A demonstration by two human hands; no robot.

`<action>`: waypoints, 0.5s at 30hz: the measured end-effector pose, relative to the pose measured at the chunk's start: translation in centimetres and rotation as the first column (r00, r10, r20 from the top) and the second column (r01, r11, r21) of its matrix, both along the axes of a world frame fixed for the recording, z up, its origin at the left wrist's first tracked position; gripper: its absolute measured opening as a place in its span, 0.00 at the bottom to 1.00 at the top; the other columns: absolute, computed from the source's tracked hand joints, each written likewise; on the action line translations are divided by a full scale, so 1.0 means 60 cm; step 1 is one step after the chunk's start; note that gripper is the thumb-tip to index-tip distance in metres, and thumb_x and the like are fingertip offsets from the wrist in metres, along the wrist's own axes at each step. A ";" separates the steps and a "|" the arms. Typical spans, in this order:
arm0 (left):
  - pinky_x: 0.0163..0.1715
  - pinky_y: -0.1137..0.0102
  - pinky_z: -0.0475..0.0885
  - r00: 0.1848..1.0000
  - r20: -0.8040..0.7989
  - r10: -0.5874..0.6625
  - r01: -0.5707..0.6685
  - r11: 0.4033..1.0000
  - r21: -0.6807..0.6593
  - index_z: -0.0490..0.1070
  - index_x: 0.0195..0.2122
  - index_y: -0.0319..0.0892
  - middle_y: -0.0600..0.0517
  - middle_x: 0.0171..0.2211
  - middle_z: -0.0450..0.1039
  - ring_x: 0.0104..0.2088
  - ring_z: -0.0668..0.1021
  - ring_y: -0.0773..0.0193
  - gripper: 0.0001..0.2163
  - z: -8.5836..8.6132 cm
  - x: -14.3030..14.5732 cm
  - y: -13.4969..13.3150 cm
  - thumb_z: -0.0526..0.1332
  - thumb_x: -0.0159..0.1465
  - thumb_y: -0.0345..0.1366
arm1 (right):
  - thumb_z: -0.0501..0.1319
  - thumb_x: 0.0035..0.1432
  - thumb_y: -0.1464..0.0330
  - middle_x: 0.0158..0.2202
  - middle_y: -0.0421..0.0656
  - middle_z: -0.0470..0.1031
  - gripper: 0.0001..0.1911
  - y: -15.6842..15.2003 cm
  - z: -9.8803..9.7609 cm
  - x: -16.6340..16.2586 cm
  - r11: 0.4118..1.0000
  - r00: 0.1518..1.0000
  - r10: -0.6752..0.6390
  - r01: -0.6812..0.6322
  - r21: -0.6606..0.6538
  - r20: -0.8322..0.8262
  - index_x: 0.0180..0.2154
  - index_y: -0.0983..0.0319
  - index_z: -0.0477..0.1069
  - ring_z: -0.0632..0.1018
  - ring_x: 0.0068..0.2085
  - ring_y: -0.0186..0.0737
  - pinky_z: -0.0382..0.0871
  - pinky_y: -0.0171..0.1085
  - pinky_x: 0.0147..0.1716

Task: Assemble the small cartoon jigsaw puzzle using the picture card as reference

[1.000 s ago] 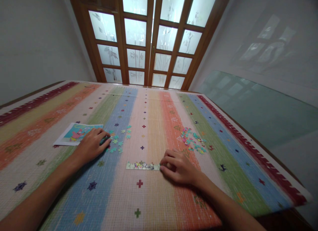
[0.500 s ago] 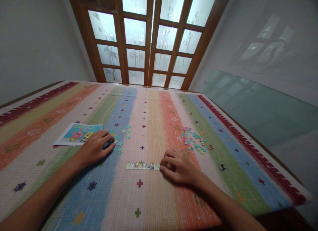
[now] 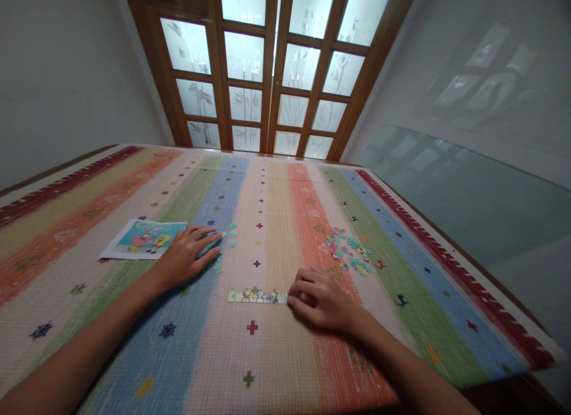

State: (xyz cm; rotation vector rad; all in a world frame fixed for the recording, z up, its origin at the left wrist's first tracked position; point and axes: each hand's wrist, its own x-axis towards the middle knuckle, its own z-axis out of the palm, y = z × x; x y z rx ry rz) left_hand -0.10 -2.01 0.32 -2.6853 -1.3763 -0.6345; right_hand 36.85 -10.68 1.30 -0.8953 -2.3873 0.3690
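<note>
My left hand (image 3: 190, 253) reaches over a small group of loose teal jigsaw pieces (image 3: 232, 235), its fingers stretched out and slightly apart. Part of that group is hidden beneath the fingers. Nearer to me lies a narrow strip of joined jigsaw pieces (image 3: 257, 296), pale green along its edge with small coloured figures. At the strip's right end my right hand (image 3: 323, 301) rests on the cloth, fingers curled in and closed against that end, which they cover. By my left wrist lies a printed cartoon picture (image 3: 145, 239), partly behind the hand.
A pile of loose pink, teal and yellow jigsaw pieces (image 3: 350, 251) lies beyond my right hand. A striped tablecloth (image 3: 276, 355) covers the table. Wooden doors with frosted panes (image 3: 243, 64) stand at the far end, and a glass panel (image 3: 468, 189) leans along the right wall.
My left hand has shifted a little to the right and its fingers have stretched out from a more curled pose over the teal pieces. My right hand and the strip stay in place.
</note>
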 end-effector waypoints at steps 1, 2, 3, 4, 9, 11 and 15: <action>0.59 0.48 0.67 1.000 -0.009 0.001 -0.001 1.000 0.000 0.77 0.57 0.43 0.41 0.58 0.76 0.59 0.74 0.45 0.24 -0.003 0.003 0.002 0.49 0.75 0.52 | 0.59 0.66 0.68 0.28 0.43 0.72 0.11 0.000 0.000 0.000 1.000 1.000 0.001 -0.001 -0.001 0.004 0.32 0.63 0.77 0.69 0.30 0.37 0.58 0.38 0.32; 0.60 0.47 0.67 1.000 -0.020 0.004 -0.004 1.000 -0.007 0.77 0.57 0.44 0.42 0.60 0.74 0.61 0.72 0.44 0.24 -0.006 0.005 0.005 0.49 0.74 0.52 | 0.59 0.66 0.68 0.28 0.43 0.72 0.12 0.000 0.001 0.000 1.000 1.000 0.001 -0.001 -0.002 0.010 0.32 0.63 0.77 0.69 0.30 0.37 0.58 0.38 0.32; 0.60 0.46 0.66 0.999 -0.032 0.008 -0.009 1.000 -0.017 0.77 0.57 0.45 0.42 0.62 0.73 0.62 0.71 0.43 0.24 -0.009 0.007 0.007 0.49 0.74 0.52 | 0.59 0.66 0.68 0.28 0.43 0.72 0.12 0.001 0.001 0.000 1.000 1.000 0.002 -0.002 -0.004 0.015 0.32 0.63 0.77 0.69 0.30 0.37 0.58 0.38 0.32; 0.60 0.46 0.66 0.999 -0.044 0.012 -0.013 0.999 -0.033 0.78 0.57 0.45 0.43 0.63 0.73 0.63 0.71 0.43 0.24 -0.011 0.008 0.009 0.49 0.74 0.52 | 0.59 0.66 0.68 0.28 0.43 0.72 0.12 0.001 0.001 0.000 1.000 1.000 0.003 -0.003 -0.006 0.019 0.32 0.63 0.77 0.69 0.30 0.37 0.58 0.38 0.32; 0.59 0.45 0.67 0.998 -0.059 0.009 -0.015 0.995 -0.099 0.78 0.57 0.47 0.43 0.60 0.76 0.62 0.72 0.43 0.24 -0.013 0.011 0.015 0.48 0.75 0.51 | 0.59 0.67 0.68 0.28 0.43 0.71 0.12 0.001 0.000 0.000 1.000 1.000 0.010 -0.010 -0.005 0.021 0.32 0.63 0.77 0.69 0.30 0.36 0.58 0.38 0.32; 0.58 0.45 0.67 0.999 -0.045 -0.002 -0.003 0.995 -0.100 0.79 0.56 0.48 0.44 0.59 0.77 0.61 0.73 0.43 0.24 -0.012 0.013 0.015 0.47 0.75 0.51 | 0.59 0.67 0.68 0.28 0.43 0.72 0.12 0.001 -0.001 0.000 1.000 1.000 0.005 -0.005 -0.002 0.021 0.31 0.63 0.76 0.69 0.30 0.36 0.58 0.38 0.32; 0.56 0.45 0.68 1.000 -0.009 -0.001 0.000 0.996 -0.088 0.80 0.54 0.48 0.44 0.57 0.78 0.56 0.74 0.43 0.24 -0.011 0.017 0.012 0.48 0.75 0.52 | 0.58 0.67 0.68 0.28 0.42 0.71 0.13 0.002 -0.005 0.000 1.000 1.000 0.001 -0.001 0.013 0.014 0.30 0.63 0.76 0.68 0.29 0.36 0.58 0.39 0.32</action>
